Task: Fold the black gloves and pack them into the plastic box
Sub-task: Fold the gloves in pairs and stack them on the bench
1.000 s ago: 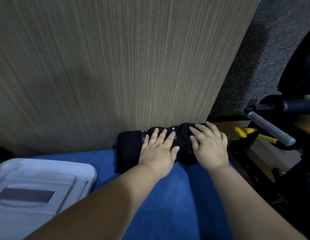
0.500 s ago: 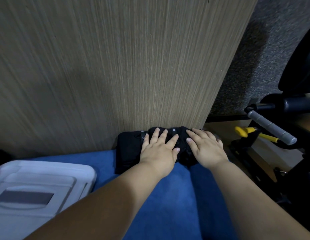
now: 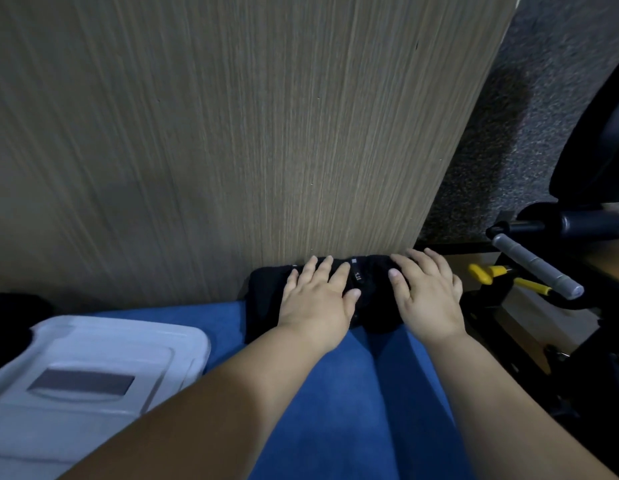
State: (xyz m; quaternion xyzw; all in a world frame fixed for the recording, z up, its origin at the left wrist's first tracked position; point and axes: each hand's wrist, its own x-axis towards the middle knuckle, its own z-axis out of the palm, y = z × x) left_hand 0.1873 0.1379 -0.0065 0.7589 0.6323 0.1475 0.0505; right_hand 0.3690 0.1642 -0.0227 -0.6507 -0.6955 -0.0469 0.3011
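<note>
Well left of both hands, lid seemingly on: plastic box (image 3: 93,358). Under the palms, against the wooden panel (image 3: 231,133): black gloves (image 3: 266,299), long axis left to right, cuff end impossible to tell. Flat on them, fingers straight, gripping nothing: left hand (image 3: 316,299), right hand (image 3: 427,299). Probably mid-fold, smoothing; next, doubling over, then opening the box.

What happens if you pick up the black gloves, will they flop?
Probably floppy: the black gloves look like soft cloth, pressed flat under the left hand and right hand. Small bundle, so likely light, unlikely to roll.
</note>
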